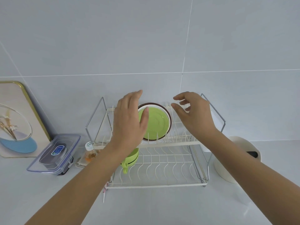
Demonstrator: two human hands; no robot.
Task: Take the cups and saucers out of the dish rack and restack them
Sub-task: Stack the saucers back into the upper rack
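A two-tier white wire dish rack (pixel 162 185) stands on the counter against the tiled wall. On its upper tier a green saucer (pixel 155 124) stands on edge, with a white saucer and a brown-rimmed one (pixel 168 111) behind it. Green cups (pixel 131 158) sit on the lower tier at the left, partly hidden by my left forearm. My left hand (pixel 128 120) hovers with straight fingers just left of the saucers, holding nothing. To the right of the saucers, my right hand (pixel 193 114) hangs over the upper tier with loosely curved fingers and holds nothing.
A clear plastic lidded box (pixel 55 153) and a small bottle (pixel 89 151) sit left of the rack. A gold-framed picture (pixel 17 120) leans on the wall at far left. A cream round container (pixel 235 159) stands right of the rack. Grey countertop lies in front.
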